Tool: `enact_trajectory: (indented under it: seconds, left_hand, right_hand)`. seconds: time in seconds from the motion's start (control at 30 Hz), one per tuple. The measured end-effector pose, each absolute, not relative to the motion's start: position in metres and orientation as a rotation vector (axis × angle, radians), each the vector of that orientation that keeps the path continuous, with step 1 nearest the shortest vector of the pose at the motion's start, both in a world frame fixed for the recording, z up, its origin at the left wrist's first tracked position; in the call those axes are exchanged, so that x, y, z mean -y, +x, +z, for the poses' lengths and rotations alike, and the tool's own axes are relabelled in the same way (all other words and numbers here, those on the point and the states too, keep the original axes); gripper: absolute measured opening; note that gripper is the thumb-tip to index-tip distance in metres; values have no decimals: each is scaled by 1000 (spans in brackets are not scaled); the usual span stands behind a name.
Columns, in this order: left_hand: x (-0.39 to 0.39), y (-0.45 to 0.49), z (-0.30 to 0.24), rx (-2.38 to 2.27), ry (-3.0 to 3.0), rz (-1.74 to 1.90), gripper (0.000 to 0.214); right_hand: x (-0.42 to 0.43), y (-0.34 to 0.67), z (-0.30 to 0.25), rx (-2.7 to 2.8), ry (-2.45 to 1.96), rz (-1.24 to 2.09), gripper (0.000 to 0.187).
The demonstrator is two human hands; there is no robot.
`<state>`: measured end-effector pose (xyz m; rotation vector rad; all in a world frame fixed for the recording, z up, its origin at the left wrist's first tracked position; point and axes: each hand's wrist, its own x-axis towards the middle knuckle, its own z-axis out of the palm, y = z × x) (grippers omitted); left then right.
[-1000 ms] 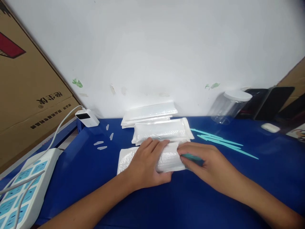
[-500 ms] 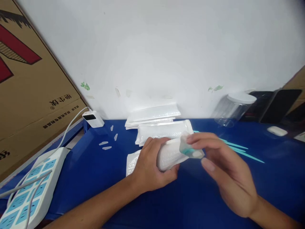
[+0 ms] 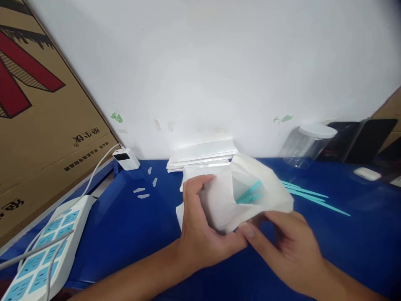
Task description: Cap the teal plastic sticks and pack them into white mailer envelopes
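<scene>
A white bubble mailer (image 3: pixel 219 198) is held up over the blue table, its mouth gaping toward the right. Several teal strips (image 3: pixel 249 194) show inside the opening. My left hand (image 3: pixel 200 228) wraps around the body of the mailer, fingers behind and thumb along the lower side. At the lower edge of the mouth, my right hand (image 3: pixel 288 251) pinches the rim between thumb and fingers. Behind the mailer lies a stack of flat white mailers (image 3: pixel 203 150); part of it is hidden.
More teal strips (image 3: pixel 313 197) lie on the blue table (image 3: pixel 125 234). Small clear pieces (image 3: pixel 143 196) and a white power bank (image 3: pixel 126 159) are at left, beside a power strip (image 3: pixel 44 255) and cardboard box (image 3: pixel 46 104). At right stand a lidded clear jar (image 3: pixel 310 144) and a dark phone (image 3: pixel 369 140).
The mailer's mouth has opened wide and its flap now spreads to the right. My right hand has moved down and left, from the flap's tip to the lower rim.
</scene>
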<state>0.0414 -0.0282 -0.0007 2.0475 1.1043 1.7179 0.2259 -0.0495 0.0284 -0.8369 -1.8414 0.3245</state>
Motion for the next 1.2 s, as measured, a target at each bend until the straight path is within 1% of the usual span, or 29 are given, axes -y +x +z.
enact_trajectory:
  seconds: [0.17, 0.23, 0.33, 0.4, 0.53, 0.6, 0.67, 0.7, 0.73, 0.8, 0.87, 0.93, 1.0, 1.03, 1.1, 1.13, 1.2]
  left_hand:
    - [36, 45, 7, -1140, 2263, 1725, 102]
    - [36, 43, 9, -1115, 2318, 1696, 98]
    - [34, 39, 9, -1100, 2285, 1653, 91]
    - [33, 36, 7, -1081, 2248, 1644, 86]
    - [34, 31, 7, -991, 2179, 1647, 69]
    - [34, 28, 10, -997, 2094, 1656, 59]
    - [32, 26, 13, -1064, 1952, 1627, 42]
    - [30, 25, 14, -1100, 1882, 1588, 32]
    - [27, 25, 15, -1126, 1830, 1541, 25]
    - [21, 24, 14, -1151, 1780, 1452, 33]
    - [13, 21, 15, -1179, 1755, 1439, 41]
    - [2, 13, 21, -1224, 1732, 1487, 43]
    - [-11, -2, 32, -1246, 1788, 1475, 44]
    - [-18, -11, 38, -1233, 1866, 1407, 44]
    - [-30, -27, 47, -1186, 2045, 1111, 45]
    - [-33, -33, 49, -1163, 2098, 953, 44]
    - [-36, -37, 46, -1123, 2165, 687, 42]
  right_hand:
    - [48, 226, 33, 1769, -933, 261, 7]
    - [45, 228, 32, 1746, -977, 274, 6]
    - [41, 228, 28, 1747, -1011, 388, 3]
    - [39, 227, 24, 1755, -1035, 435, 6]
    - [38, 224, 21, 1754, -1061, 407, 10]
    - [39, 225, 24, 1721, -1046, 349, 10]
    - [40, 228, 27, 1658, -1022, 282, 6]
    - [41, 230, 29, 1629, -1007, 256, 6]
    - [41, 231, 30, 1615, -991, 237, 7]
    - [42, 232, 30, 1623, -962, 223, 8]
    - [42, 231, 27, 1647, -945, 265, 7]
    - [40, 234, 25, 1672, -933, 320, 8]
    - [32, 245, 27, 1702, -987, 256, 13]
    - [25, 255, 31, 1713, -1048, 176, 17]
    - [6, 285, 39, 1695, -1252, -19, 23]
    - [-5, 304, 43, 1686, -1356, -38, 26]
    - [-29, 345, 45, 1772, -1541, 62, 28]
